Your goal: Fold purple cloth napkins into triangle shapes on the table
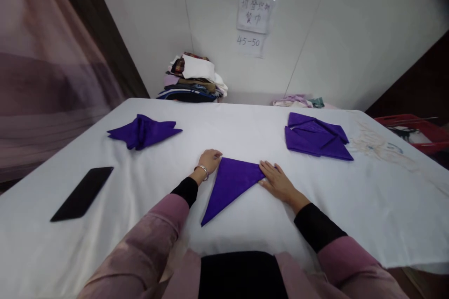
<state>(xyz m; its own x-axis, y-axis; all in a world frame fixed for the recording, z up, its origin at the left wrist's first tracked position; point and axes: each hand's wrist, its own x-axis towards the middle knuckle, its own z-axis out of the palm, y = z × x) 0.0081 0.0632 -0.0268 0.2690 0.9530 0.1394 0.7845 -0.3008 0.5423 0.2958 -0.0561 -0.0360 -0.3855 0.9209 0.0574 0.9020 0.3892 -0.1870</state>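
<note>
A purple cloth napkin, folded into a triangle, lies flat on the white-covered table before me. One of its points faces toward me, on the left. My left hand, with a bracelet at the wrist, has its fingers drawn together at the napkin's upper left corner. At the right corner my right hand rests flat, fingers stretched out and touching the cloth's edge.
A gathered purple napkin lies at the left and a folded purple napkin at the right. A dark flat tablet-like object sits near left. Behind the table are a clothes pile, more cloth and a red basket.
</note>
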